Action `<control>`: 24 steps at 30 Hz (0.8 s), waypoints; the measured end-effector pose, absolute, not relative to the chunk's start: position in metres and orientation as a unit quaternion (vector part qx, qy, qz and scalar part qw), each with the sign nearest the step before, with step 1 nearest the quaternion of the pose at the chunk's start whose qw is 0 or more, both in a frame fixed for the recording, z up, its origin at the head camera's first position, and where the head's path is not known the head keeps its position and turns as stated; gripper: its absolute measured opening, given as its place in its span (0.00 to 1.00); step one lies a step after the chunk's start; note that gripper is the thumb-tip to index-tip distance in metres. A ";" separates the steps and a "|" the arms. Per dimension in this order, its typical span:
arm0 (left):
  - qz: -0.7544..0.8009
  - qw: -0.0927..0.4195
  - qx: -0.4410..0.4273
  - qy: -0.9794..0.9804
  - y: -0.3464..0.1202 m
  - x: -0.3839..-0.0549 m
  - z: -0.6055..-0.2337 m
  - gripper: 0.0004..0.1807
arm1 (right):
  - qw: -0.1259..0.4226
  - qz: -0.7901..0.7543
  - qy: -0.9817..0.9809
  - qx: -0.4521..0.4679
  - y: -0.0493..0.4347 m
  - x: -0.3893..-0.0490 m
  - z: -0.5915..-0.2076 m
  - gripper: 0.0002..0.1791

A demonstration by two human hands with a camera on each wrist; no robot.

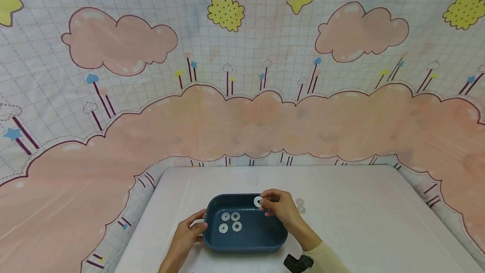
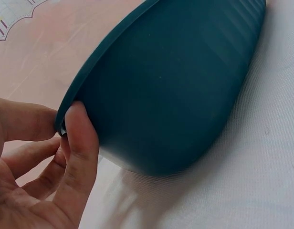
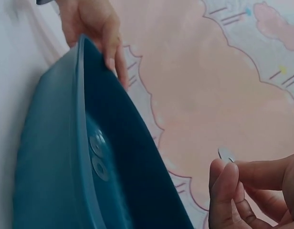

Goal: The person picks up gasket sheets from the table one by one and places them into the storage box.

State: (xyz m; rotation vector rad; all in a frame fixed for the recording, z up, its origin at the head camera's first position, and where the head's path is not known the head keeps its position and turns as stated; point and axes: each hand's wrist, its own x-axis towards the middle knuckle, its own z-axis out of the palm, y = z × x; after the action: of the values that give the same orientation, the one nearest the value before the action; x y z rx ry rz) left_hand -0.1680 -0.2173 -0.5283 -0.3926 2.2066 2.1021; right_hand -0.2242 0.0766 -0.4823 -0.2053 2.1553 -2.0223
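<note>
A dark blue tray with rounded corners sits on the white table. My left hand pinches its rim at the left end; in the left wrist view the thumb lies against the tray's outer wall. Between thumb and fingertips my right hand holds a flat metal washer, over the far right part of the tray. The washer stands above the fingertips in the right wrist view. Several washers lie flat inside the tray, grouped in its left half.
Two more washers lie on the white tabletop, just right of the tray beyond my right wrist. A printed cloth with clouds and stars hangs behind the table and drapes around its sides. A black wrist strap sits at the right sleeve.
</note>
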 end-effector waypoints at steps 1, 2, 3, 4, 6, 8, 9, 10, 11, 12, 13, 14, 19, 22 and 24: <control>0.683 0.033 -0.127 0.718 -0.217 -0.168 -0.528 0.27 | 0.093 -0.680 0.724 -0.069 0.074 -0.224 -0.482 0.12; 0.684 0.033 -0.127 0.718 -0.218 -0.168 -0.529 0.27 | 0.097 -0.681 0.722 -0.070 0.072 -0.225 -0.483 0.12; 0.684 0.032 -0.126 0.717 -0.218 -0.169 -0.529 0.27 | 0.100 -0.682 0.721 -0.071 0.069 -0.225 -0.483 0.12; 0.684 0.032 -0.126 0.717 -0.218 -0.169 -0.529 0.27 | 0.105 -0.685 0.718 -0.069 0.067 -0.225 -0.484 0.12; 0.685 0.032 -0.125 0.718 -0.218 -0.169 -0.529 0.27 | 0.112 -0.689 0.713 -0.067 0.062 -0.226 -0.486 0.12; 0.684 0.032 -0.124 0.718 -0.218 -0.169 -0.529 0.27 | 0.119 -0.692 0.709 -0.067 0.059 -0.227 -0.488 0.12; 0.684 0.032 -0.123 0.718 -0.218 -0.169 -0.529 0.27 | 0.122 -0.693 0.707 -0.066 0.057 -0.228 -0.489 0.12; 0.684 0.032 -0.123 0.719 -0.217 -0.169 -0.529 0.27 | 0.126 -0.695 0.705 -0.066 0.056 -0.228 -0.490 0.12; 0.683 0.033 -0.123 0.719 -0.217 -0.169 -0.529 0.27 | 0.128 -0.695 0.704 -0.066 0.055 -0.228 -0.491 0.12; 0.683 0.033 -0.123 0.719 -0.217 -0.169 -0.529 0.27 | 0.131 -0.696 0.703 -0.065 0.054 -0.229 -0.492 0.11; 0.683 0.033 -0.124 0.719 -0.217 -0.169 -0.529 0.27 | 0.133 -0.696 0.703 -0.064 0.053 -0.229 -0.492 0.11; 0.683 0.033 -0.124 0.719 -0.217 -0.169 -0.529 0.27 | 0.135 -0.695 0.703 -0.062 0.052 -0.229 -0.493 0.11; 0.685 0.032 -0.126 0.717 -0.217 -0.169 -0.529 0.27 | 0.137 -0.681 0.717 -0.053 0.048 -0.229 -0.495 0.11; 0.685 0.031 -0.127 0.717 -0.217 -0.169 -0.528 0.27 | 0.145 -0.674 0.723 -0.049 0.046 -0.230 -0.498 0.10; 0.686 0.031 -0.126 0.716 -0.218 -0.169 -0.529 0.27 | 0.151 -0.673 0.723 -0.045 0.045 -0.231 -0.500 0.10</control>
State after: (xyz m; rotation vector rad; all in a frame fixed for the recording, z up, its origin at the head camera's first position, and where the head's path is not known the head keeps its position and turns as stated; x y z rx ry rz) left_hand -0.1686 -0.2175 -0.5286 -0.3893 2.2070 2.1130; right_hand -0.2306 0.0449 -0.5001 -0.1289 2.0758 -1.9327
